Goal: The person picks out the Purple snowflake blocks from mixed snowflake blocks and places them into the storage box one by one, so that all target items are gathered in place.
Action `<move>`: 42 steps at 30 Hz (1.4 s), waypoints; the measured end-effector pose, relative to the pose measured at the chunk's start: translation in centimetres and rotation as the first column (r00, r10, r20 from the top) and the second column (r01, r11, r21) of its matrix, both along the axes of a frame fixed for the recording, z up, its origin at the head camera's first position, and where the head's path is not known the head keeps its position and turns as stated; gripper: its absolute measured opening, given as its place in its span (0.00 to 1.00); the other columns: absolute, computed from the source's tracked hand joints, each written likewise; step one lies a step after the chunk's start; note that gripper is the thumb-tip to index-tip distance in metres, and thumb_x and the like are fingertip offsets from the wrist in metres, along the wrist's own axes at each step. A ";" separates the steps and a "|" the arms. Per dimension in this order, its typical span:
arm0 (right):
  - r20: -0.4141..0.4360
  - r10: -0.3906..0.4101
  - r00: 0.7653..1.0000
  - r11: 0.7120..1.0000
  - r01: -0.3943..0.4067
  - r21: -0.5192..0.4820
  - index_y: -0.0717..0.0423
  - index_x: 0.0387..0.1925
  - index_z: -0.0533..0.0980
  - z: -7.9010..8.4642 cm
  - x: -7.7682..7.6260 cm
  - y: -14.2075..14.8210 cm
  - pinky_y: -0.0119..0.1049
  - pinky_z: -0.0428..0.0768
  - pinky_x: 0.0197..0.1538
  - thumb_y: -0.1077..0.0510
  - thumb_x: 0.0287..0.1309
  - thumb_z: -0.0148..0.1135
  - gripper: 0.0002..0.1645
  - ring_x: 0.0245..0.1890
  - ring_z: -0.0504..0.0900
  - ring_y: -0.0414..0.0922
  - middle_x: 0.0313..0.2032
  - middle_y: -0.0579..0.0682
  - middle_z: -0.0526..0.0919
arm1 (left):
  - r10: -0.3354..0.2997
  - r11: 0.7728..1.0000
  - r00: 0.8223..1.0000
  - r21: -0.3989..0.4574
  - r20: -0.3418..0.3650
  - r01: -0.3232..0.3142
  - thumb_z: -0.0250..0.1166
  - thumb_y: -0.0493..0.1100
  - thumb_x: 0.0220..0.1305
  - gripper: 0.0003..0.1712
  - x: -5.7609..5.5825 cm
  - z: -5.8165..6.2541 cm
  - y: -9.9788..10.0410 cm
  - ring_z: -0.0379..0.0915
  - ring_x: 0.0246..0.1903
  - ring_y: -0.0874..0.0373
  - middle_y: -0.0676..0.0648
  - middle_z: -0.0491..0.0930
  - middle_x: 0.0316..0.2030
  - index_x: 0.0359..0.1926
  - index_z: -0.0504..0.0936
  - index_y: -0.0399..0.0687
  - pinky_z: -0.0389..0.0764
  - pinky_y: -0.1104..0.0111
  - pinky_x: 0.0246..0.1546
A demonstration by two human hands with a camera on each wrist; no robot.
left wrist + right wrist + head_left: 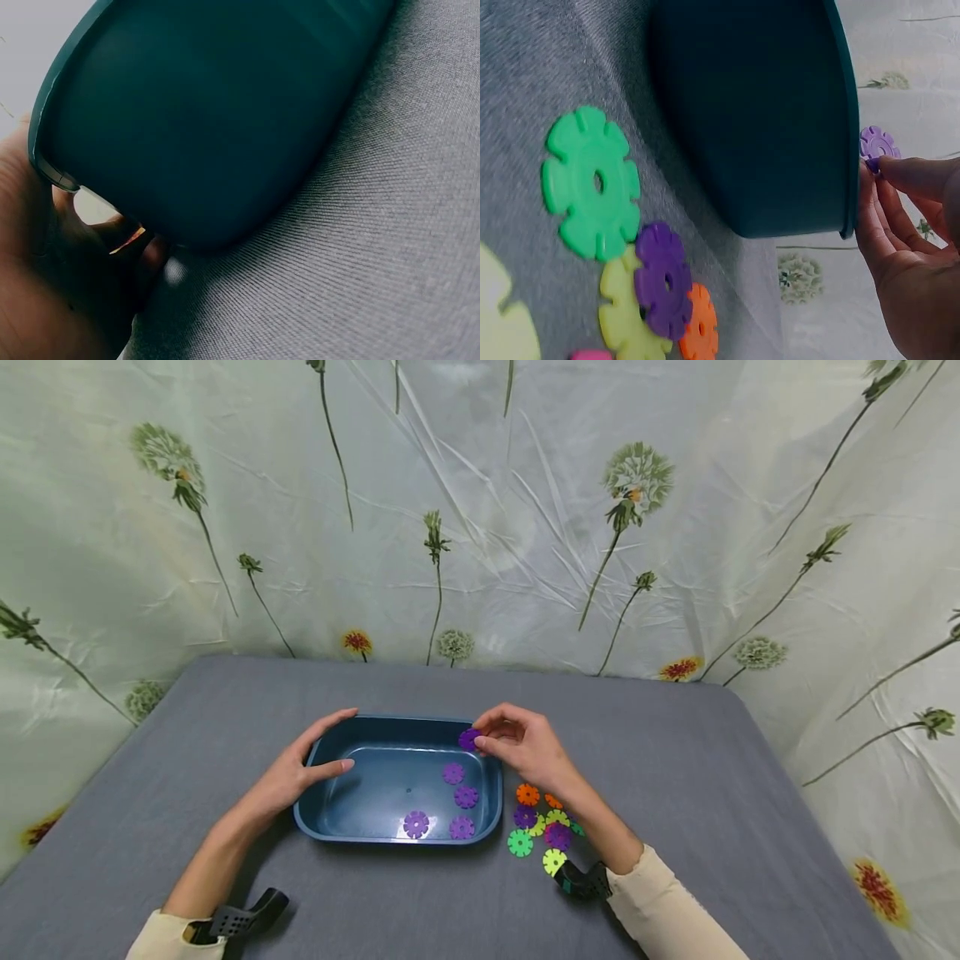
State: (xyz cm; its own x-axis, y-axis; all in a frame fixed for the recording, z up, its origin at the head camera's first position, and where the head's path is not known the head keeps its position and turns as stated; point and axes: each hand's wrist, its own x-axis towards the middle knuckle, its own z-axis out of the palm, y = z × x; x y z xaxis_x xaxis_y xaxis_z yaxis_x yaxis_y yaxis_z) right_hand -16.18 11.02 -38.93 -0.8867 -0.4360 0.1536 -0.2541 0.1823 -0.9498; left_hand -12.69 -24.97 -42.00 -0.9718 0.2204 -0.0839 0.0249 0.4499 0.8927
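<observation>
A blue plastic basin (375,785) lies in front of me with several purple notched discs (416,824) on its floor, mostly toward the right. My left hand (288,777) holds the basin's left end, thumb over the rim and the other fingers along the outside. Above the basin's back right corner, my right hand (525,747) pinches another purple notched disc (468,740) between thumb and fingertips. In the right wrist view this purple disc (877,142) shows just past the rim, partly hidden by the thumb.
Right of the basin lies a loose group of notched discs: green (521,842), orange (527,794), yellow (554,862), purple and pink, some overlapping. My right forearm passes over part of it. A grey cloth (405,902) covers the table; a dandelion-print curtain (510,527) hangs behind.
</observation>
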 end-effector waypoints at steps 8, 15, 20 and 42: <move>-0.018 0.016 1.000 0.997 -0.015 0.069 0.60 0.48 0.83 0.1 -0.1 -1.2 0.37 0.88 0.44 0.66 0.65 0.68 0.11 0.39 0.87 0.43 0.45 0.61 0.88 | 0.004 1.000 1.000 -0.001 0.006 -0.004 0.64 0.45 0.73 0.43 0.2 0.1 0.2 0.49 0.77 0.29 0.36 0.47 0.82 0.82 0.54 0.56 0.51 0.22 0.67; -0.055 0.081 0.995 0.988 -0.073 0.135 0.61 0.48 0.83 0.3 -0.4 -2.1 0.28 0.85 0.43 0.68 0.64 0.69 0.11 0.41 0.87 0.45 0.45 0.60 0.88 | 0.014 1.000 1.000 -0.018 0.019 -0.013 0.64 0.47 0.73 0.43 0.0 0.2 0.0 0.48 0.77 0.29 0.37 0.46 0.83 0.83 0.54 0.59 0.50 0.22 0.68; -0.113 0.137 0.984 0.973 -0.113 0.202 0.59 0.46 0.84 0.5 -0.4 -2.9 0.28 0.85 0.43 0.66 0.65 0.69 0.09 0.40 0.86 0.43 0.43 0.57 0.88 | 0.019 1.000 1.000 -0.016 0.015 -0.019 0.64 0.46 0.73 0.43 0.0 0.3 0.0 0.48 0.77 0.29 0.37 0.47 0.83 0.83 0.54 0.59 0.49 0.22 0.68; 0.000 0.351 0.936 0.825 -0.309 0.474 0.53 0.44 0.87 1.1 -0.4 -4.2 0.23 0.83 0.44 0.68 0.64 0.69 0.11 0.38 0.86 0.35 0.44 0.48 0.85 | 0.013 1.000 1.000 0.001 0.012 -0.013 0.65 0.45 0.72 0.44 -0.1 0.2 0.2 0.49 0.77 0.30 0.37 0.48 0.83 0.83 0.54 0.57 0.50 0.23 0.68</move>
State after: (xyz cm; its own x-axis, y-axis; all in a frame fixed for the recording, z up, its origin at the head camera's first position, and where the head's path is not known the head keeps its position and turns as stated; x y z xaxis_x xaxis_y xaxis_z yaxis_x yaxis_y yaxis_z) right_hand -16.56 6.85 -37.85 -0.6697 -0.7393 -0.0709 -0.4528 0.4820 -0.7501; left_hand -12.74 -24.73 -41.82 -0.9735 0.2079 -0.0955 0.0084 0.4496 0.8932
